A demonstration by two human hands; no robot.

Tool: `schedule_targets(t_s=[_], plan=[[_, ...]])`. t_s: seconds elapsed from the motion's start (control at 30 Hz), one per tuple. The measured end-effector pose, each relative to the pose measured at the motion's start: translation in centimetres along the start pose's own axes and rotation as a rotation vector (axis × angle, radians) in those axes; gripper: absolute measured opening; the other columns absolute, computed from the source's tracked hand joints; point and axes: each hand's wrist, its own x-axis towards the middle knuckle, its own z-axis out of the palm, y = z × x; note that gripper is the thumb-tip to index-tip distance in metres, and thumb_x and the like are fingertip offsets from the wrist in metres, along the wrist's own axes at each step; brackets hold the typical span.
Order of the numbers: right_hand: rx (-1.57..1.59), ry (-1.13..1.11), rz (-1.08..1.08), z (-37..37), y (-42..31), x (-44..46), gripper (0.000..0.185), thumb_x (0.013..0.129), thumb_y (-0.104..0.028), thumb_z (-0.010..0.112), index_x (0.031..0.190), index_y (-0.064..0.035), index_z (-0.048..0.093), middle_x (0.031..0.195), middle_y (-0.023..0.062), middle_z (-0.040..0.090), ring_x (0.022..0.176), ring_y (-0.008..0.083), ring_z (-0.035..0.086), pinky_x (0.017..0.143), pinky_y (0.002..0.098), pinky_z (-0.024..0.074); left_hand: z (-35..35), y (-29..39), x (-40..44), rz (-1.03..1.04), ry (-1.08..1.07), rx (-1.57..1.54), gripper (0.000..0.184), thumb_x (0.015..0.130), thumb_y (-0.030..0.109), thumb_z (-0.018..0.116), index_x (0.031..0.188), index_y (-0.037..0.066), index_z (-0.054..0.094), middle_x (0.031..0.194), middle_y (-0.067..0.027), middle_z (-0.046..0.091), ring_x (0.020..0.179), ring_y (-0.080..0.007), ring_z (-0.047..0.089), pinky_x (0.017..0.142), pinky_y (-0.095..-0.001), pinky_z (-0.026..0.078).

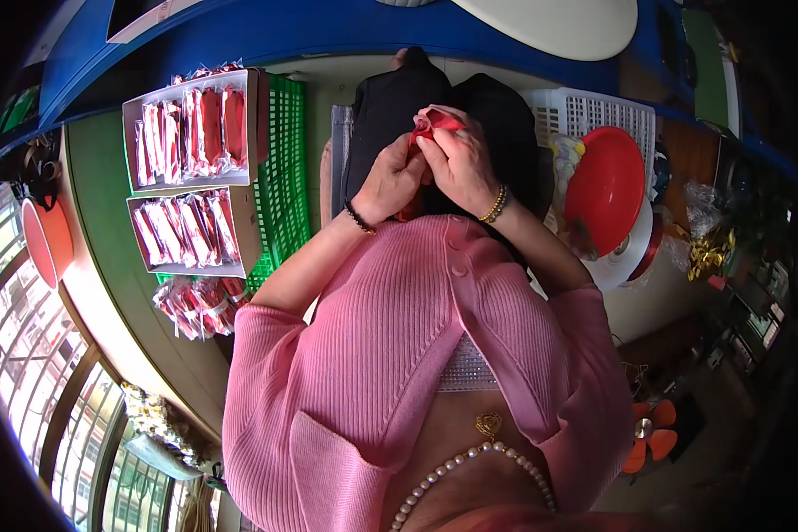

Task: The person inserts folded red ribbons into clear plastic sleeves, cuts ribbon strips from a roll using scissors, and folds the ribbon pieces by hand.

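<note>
A strip of shiny red ribbon (446, 121) is bunched and folded between my two hands, above my lap. My left hand (392, 182) is closed, its thumb and fingers pinching the ribbon's left side. On the other side, my right hand (459, 162) also grips the ribbon, with bent fingers pressed against the fold. The hands nearly touch each other. Some red material shows below them near my wrists, and the fingers partly hide how the ribbon is folded.
Left of me, two open boxes (192, 188) hold several red packets in clear wrapping, beside a green plastic basket (279, 168). More wrapped packets (206, 307) lie nearer. On the right, a red basin (607, 191) sits by a white crate (607, 106). An orange-bladed fan (645, 429) is lower right.
</note>
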Motion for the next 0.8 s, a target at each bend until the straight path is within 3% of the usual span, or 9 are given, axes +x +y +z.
schedule_targets(t_s=[0.1, 0.23, 0.3, 0.33, 0.4, 0.47, 0.57, 0.67, 0.8], plan=[[-0.051, 0.007, -0.033, 0.0, -0.3, 0.4, 0.019, 0.083, -0.019, 0.057, 0.087, -0.001, 0.06, 0.092, 0.0146, 0.061, 0.089, 0.0283, 0.057, 0.079, 0.0374, 0.0426, -0.5, 0.0, 0.1, 0.015, 0.0, 0.008, 0.016, 0.092, 0.007, 0.041, 0.102, -0.002, 0.05, 0.074, -0.0034, 0.056, 0.065, -0.0097, 0.052, 0.061, -0.0237, 0.044], [0.486, -0.046, 0.267, -0.3, 0.1, 0.8, 0.017, 0.08, -0.015, 0.062, 0.082, 0.0014, 0.062, 0.09, 0.0124, 0.062, 0.089, 0.0252, 0.058, 0.078, 0.0318, 0.0449, -1.0, 0.2, 0.1, -0.052, -0.094, -0.202, 0.017, 0.093, 0.01, 0.044, 0.103, 0.0, 0.052, 0.079, -0.0038, 0.058, 0.069, -0.0099, 0.055, 0.065, -0.023, 0.046], [0.783, -0.355, 0.814, -1.0, 0.3, 0.8, 0.02, 0.078, -0.016, 0.065, 0.086, 0.0016, 0.062, 0.093, 0.0128, 0.061, 0.09, 0.0237, 0.058, 0.081, 0.0312, 0.0446, -1.2, 0.7, 0.0, -0.115, -0.111, -0.273, 0.017, 0.093, 0.011, 0.045, 0.105, 0.002, 0.053, 0.083, -0.0035, 0.059, 0.072, -0.01, 0.057, 0.067, -0.023, 0.047], [0.782, -0.356, 0.814, -0.9, 0.3, 0.8, 0.02, 0.078, -0.016, 0.065, 0.086, 0.0016, 0.062, 0.093, 0.0128, 0.061, 0.09, 0.0237, 0.058, 0.081, 0.0312, 0.0446, -1.3, 0.9, -0.1, -0.217, -0.117, -0.355, 0.016, 0.092, 0.01, 0.045, 0.102, 0.001, 0.054, 0.08, -0.0046, 0.059, 0.069, -0.0111, 0.057, 0.065, -0.0235, 0.048], [0.392, -0.044, 0.375, -0.6, 0.2, 0.7, 0.031, 0.073, -0.016, 0.07, 0.098, -0.0001, 0.059, 0.107, 0.0155, 0.055, 0.098, 0.0258, 0.055, 0.086, 0.0327, 0.0427, -1.4, 0.9, -0.2, -0.319, -0.122, -0.436, 0.015, 0.092, 0.01, 0.045, 0.099, 0.001, 0.055, 0.077, -0.0056, 0.059, 0.067, -0.0123, 0.058, 0.063, -0.0239, 0.049], [0.049, 0.23, 0.122, -1.3, -0.2, 1.0, 0.049, 0.067, -0.014, 0.074, 0.11, -0.0037, 0.054, 0.12, 0.0169, 0.046, 0.108, 0.0303, 0.048, 0.092, 0.0363, 0.0395, -1.3, 0.6, 0.0, -0.354, -0.072, -0.55, 0.015, 0.092, 0.011, 0.046, 0.099, 0.002, 0.055, 0.078, -0.006, 0.059, 0.064, -0.013, 0.058, 0.06, -0.0245, 0.049], [-0.147, 0.194, -0.188, -2.6, -1.0, 1.4, 0.053, 0.066, -0.013, 0.074, 0.115, -0.0058, 0.054, 0.128, 0.0168, 0.041, 0.116, 0.0332, 0.043, 0.096, 0.0403, 0.0355, -1.3, 0.9, 0.1, -0.366, -0.032, -0.515, 0.014, 0.091, 0.011, 0.046, 0.098, 0.002, 0.055, 0.078, -0.0061, 0.059, 0.064, -0.0129, 0.058, 0.059, -0.0241, 0.049], [-0.286, -0.044, -0.252, -2.6, -1.4, 2.3, 0.035, 0.071, -0.016, 0.064, 0.105, -0.0133, 0.062, 0.128, 0.011, 0.043, 0.122, 0.0295, 0.037, 0.096, 0.0437, 0.0319, -1.3, 1.1, 0.3, -0.396, -0.121, -0.49, 0.014, 0.091, 0.011, 0.047, 0.098, 0.002, 0.054, 0.078, -0.0058, 0.059, 0.065, -0.0126, 0.058, 0.06, -0.0239, 0.048], [-0.251, -0.216, -0.328, -2.1, -0.5, 2.7, 0.023, 0.073, -0.018, 0.058, 0.094, -0.0115, 0.066, 0.126, 0.0083, 0.046, 0.124, 0.0282, 0.036, 0.096, 0.0448, 0.032, -1.5, 1.3, -0.2, -0.392, -0.126, -0.471, 0.014, 0.091, 0.011, 0.047, 0.099, 0.002, 0.053, 0.078, -0.0056, 0.059, 0.067, -0.0123, 0.058, 0.063, -0.0238, 0.048]])
